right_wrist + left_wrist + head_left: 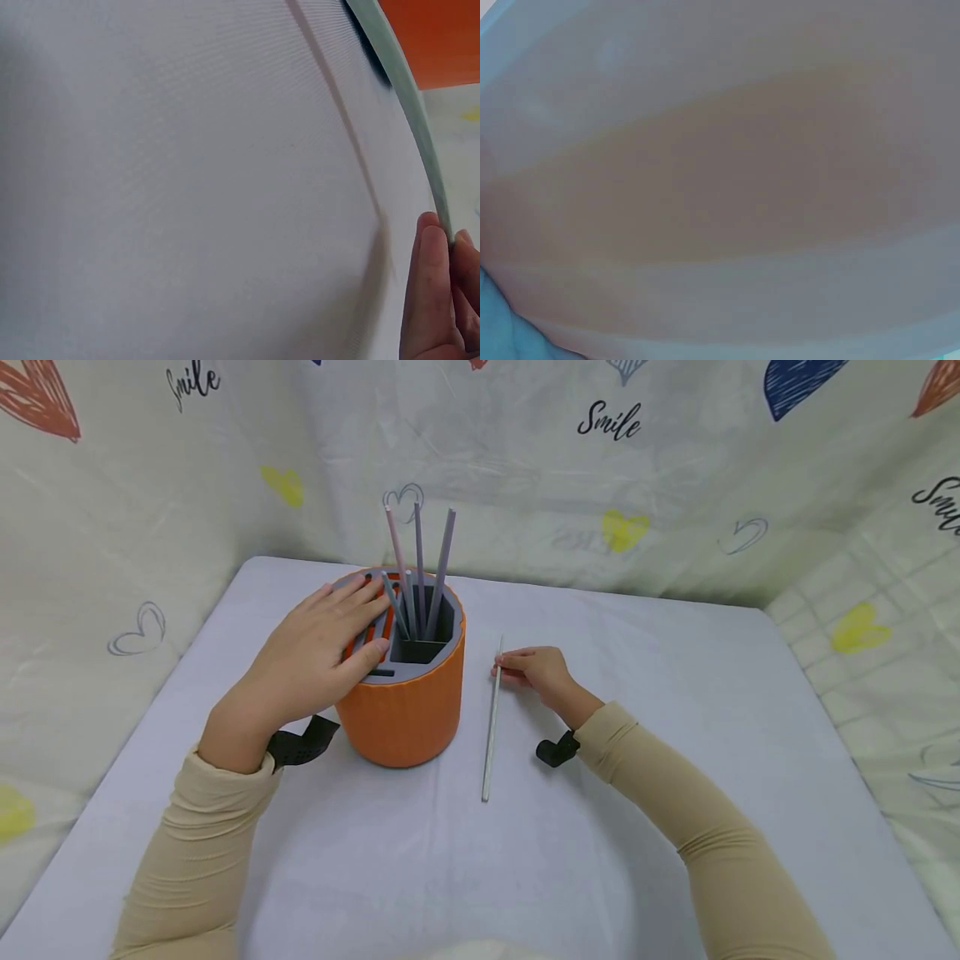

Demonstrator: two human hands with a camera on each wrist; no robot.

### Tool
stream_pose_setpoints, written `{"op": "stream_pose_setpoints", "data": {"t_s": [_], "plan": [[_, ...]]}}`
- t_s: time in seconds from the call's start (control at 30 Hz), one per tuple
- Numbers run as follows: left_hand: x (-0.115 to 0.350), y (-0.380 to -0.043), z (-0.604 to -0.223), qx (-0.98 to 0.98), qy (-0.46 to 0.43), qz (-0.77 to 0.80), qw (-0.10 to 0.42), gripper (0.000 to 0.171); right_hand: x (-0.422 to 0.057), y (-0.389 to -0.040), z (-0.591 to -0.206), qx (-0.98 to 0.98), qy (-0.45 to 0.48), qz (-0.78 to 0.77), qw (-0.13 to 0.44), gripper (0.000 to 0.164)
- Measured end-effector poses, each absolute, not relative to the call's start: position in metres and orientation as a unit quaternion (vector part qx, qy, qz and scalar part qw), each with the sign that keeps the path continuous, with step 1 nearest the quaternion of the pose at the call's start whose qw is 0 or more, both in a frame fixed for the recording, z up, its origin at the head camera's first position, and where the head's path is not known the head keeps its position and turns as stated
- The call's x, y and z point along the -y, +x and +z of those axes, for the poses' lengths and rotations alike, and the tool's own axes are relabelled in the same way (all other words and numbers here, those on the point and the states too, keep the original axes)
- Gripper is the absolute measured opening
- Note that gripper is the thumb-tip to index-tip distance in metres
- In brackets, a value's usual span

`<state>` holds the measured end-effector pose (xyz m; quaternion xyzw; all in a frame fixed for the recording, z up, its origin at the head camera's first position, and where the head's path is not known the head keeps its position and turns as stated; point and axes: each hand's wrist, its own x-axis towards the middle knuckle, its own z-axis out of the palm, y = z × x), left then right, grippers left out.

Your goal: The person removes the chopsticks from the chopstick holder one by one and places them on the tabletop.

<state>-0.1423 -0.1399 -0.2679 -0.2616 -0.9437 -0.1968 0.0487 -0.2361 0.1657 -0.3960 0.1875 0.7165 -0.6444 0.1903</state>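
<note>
A round orange desk organizer (405, 722) with a grey slotted top (408, 671) stands left of centre in the head view. My left hand (315, 639) rests on the left part of that top, fingers stretched across the slots. Several thin sticks in pink, purple and blue-grey, among them a thick purple stick (442, 564), lean upright in the square compartment. To the right, my right hand (543, 672) pinches a thin pale stick (491, 735) near its far end. The right wrist view shows the pale green stick (410, 97) between fingertips and thumb.
A white cloth covers the table (675, 710). Behind and beside it hangs a pale curtain (510, 468) printed with hearts and words. Black straps (303, 743) sit at both wrists. The left wrist view is mostly a blurred orange-brown shape (727, 172).
</note>
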Motion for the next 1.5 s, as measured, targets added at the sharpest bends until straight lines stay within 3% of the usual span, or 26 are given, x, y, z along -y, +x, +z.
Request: {"op": "stream_pose_setpoints", "data": {"t_s": [1.07,1.27,1.5], "plan": [[0.139,-0.143,-0.267,0.942,-0.261,-0.206,0.047,0.054,-0.166,-0.246,-0.406,-0.798,0.13,-0.559,0.181,0.03],[0.139,-0.145,-0.269,0.94,-0.267,-0.206,0.05,0.054,-0.169,-0.244,-0.383,-0.76,0.137,-0.617,0.152,0.03],[0.14,-0.143,-0.267,0.941,-0.265,-0.205,0.045,0.054,-0.153,-0.232,-0.326,-0.742,0.016,-0.665,0.083,0.031]]}}
